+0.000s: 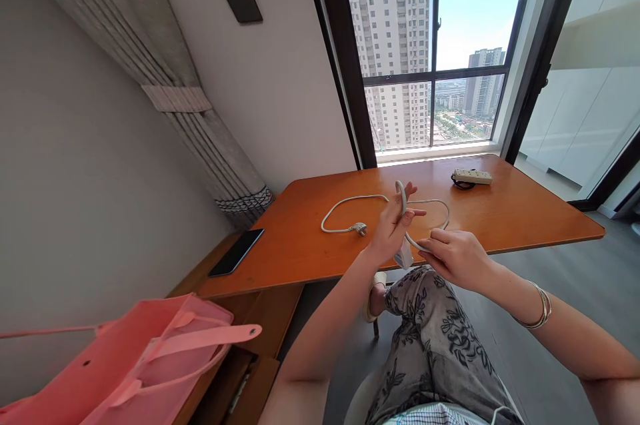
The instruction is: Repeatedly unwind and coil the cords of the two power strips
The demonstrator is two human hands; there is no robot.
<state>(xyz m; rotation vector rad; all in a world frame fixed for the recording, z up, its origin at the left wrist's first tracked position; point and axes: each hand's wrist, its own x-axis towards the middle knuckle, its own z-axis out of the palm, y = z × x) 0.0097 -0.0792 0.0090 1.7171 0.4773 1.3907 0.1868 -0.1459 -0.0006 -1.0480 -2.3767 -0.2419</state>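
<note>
My left hand [393, 228] is raised over the near edge of the wooden table [525, 212], fingers closed round a loop of white power cable [345, 202]. The cable bends up over my fingers and trails left across the table to its plug [359, 229]. My right hand [453, 255] is just to the right, pinching the same cable where it curves back toward me. A small white piece [404, 255] hangs below my left hand; I cannot tell what it is.
A white power strip [473, 176] with a dark cord lies at the table's far side by the window. A black phone [236, 252] rests on a lower wooden shelf at left. A pink tote bag [130, 358] sits at the lower left. My patterned trouser knee [430, 318] is below the hands.
</note>
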